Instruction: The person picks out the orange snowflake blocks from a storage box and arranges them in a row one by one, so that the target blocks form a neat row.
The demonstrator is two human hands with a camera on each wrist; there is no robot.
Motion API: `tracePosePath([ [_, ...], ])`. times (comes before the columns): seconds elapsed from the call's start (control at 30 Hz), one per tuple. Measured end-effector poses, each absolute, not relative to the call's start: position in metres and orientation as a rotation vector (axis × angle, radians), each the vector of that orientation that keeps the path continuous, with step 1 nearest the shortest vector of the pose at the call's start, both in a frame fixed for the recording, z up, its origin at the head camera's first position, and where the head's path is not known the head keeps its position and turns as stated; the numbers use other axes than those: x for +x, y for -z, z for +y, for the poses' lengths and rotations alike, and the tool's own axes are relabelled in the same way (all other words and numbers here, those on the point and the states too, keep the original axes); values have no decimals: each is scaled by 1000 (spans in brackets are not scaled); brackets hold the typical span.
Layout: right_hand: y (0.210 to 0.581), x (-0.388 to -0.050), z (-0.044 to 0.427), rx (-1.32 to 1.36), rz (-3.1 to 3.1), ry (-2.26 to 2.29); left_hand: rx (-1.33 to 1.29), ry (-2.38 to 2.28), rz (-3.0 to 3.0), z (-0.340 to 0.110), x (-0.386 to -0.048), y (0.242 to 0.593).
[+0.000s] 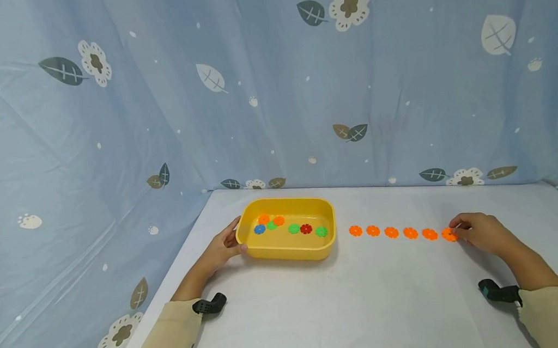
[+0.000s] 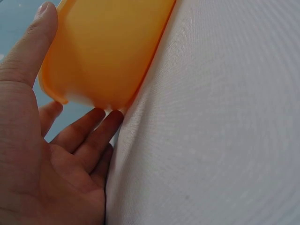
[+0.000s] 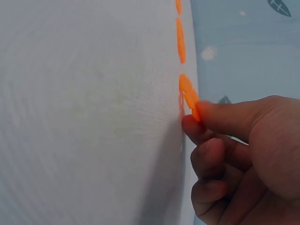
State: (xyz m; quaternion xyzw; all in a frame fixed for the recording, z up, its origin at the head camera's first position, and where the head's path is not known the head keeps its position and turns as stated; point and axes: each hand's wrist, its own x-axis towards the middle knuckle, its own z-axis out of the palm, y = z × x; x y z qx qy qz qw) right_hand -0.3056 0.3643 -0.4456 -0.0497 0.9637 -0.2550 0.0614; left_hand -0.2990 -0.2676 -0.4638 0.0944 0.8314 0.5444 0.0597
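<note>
the right hand [image 1: 482,233] pinches an orange disc [image 1: 449,235] between thumb and forefinger, the other fingers curled in beneath. that disc is at the right end of a row, on the right half of the white desk [image 1: 368,309] and toward its far edge; five more orange discs [image 1: 391,232] run leftward from it with small gaps. the left hand [image 1: 221,249] grasps the yellow tray [image 1: 285,251] near the desk's far left corner, thumb at the tray's near left corner and fingers around its left end.

the likeliest trouble is at the pinch. in the right wrist view the disc is tilted, and i can't be sure whether its lower rim meets the desk. letting go at that slant could drop it out of line or bounce it askew; a slightly sticky fingertip could drag it along as the hand lifts. a leftward slip would probably nudge its neighbour and spoil the spacing.

the tray is the other risk. its right end is near the row's first disc, so a push from the left hand could shove that disc aside, and tipping the tray would send its loose pieces [image 1: 294,228], orange, green, blue and red, sliding together.
</note>
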Motion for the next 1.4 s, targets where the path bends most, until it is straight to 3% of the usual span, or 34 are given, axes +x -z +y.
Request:
tracePosePath([
  [0.4, 442, -306, 358, -81, 2933, 664, 288, -1668, 2502, -268, -299, 464],
  [0.67, 432, -316, 327, -157, 2963, 685, 345, -1696, 2471, -270, -302, 465],
  [1.0, 416, -341, 246, -327, 2930, 784, 329, -1673, 2482, -271, -300, 465],
  [1.4, 381, -348, 119, -688, 2899, 803, 357, -1670, 2481, -270, -301, 465],
])
